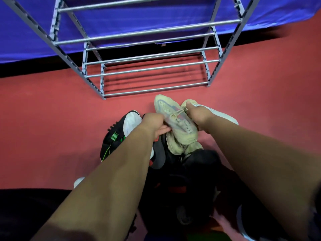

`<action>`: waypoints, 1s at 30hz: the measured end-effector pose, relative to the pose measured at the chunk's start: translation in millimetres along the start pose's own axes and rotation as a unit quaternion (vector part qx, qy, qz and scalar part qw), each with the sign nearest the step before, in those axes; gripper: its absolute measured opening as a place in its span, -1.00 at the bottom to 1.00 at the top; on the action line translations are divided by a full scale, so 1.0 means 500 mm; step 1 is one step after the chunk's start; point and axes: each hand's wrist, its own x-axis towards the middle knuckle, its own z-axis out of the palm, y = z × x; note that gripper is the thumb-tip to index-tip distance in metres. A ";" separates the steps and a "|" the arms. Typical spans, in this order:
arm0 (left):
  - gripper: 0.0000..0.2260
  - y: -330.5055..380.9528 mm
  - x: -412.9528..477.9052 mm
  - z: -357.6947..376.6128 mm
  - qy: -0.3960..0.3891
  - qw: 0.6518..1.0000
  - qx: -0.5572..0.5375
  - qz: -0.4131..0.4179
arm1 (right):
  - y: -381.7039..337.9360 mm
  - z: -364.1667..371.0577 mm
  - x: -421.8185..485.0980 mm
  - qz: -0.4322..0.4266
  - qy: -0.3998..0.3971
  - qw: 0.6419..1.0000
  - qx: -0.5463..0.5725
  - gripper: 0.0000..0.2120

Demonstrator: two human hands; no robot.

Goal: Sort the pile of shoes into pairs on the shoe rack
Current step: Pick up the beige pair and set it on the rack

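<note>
A pile of shoes lies on the red floor in front of the grey metal shoe rack (152,73), whose bars hold nothing. My left hand (154,123) grips a cream knit sneaker (175,119) at its side, lifted above the pile. A second cream sneaker (175,145) lies just under it. My right hand (198,113) is closed over a pale grey-white sneaker (220,113) to the right. To the left lies a black and white sneaker with green marks (119,134). Dark shoes with red accents (182,180) fill the pile's near part, partly hidden by my forearms.
A blue fabric sheet (139,20) hangs behind the rack, with a dark gap beneath it. Red floor spreads to the left and right of the pile. My dark-clothed knee (26,214) fills the lower left corner.
</note>
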 end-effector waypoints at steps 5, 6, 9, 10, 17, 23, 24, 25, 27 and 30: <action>-0.75 -0.001 -0.010 0.039 -0.015 0.989 0.147 0.034 | 0.011 -0.004 -0.007 -0.066 -0.013 0.975 -0.213 -0.15; -0.75 -0.004 -0.007 0.039 0.005 0.965 0.253 0.062 | 0.022 -0.006 -0.006 -0.064 -0.021 0.969 -0.237 -0.15; -0.52 -0.021 0.007 0.035 0.046 0.881 0.459 0.101 | 0.060 -0.010 0.008 -0.039 -0.064 0.952 -0.296 -0.23; -0.49 -0.025 0.011 0.036 0.043 0.864 0.491 0.104 | 0.069 -0.011 0.008 -0.030 -0.075 0.950 -0.302 -0.22; -0.62 -0.034 -0.002 0.072 0.076 0.783 0.610 0.098 | 0.101 -0.005 0.027 -0.016 -0.064 0.967 -0.246 -0.20; -0.22 -0.072 -0.007 0.105 0.118 0.740 0.649 0.129 | 0.083 -0.053 0.041 -0.020 0.010 0.971 -0.239 -0.50; -0.09 -0.078 -0.007 0.112 0.125 0.733 0.656 0.131 | 0.085 -0.059 0.040 -0.025 0.036 0.971 -0.234 -0.47; 0.03 -0.084 -0.006 0.119 0.130 0.724 0.665 0.130 | 0.087 -0.063 0.040 -0.027 0.062 0.971 -0.227 -0.39; 0.23 -0.097 -0.003 0.135 0.133 0.694 0.698 0.119 | 0.098 -0.065 0.041 -0.015 0.104 0.967 -0.232 -0.18; 0.32 -0.122 0.013 0.153 0.130 0.644 0.747 0.104 | 0.109 -0.068 0.036 0.026 0.135 0.960 -0.243 -0.08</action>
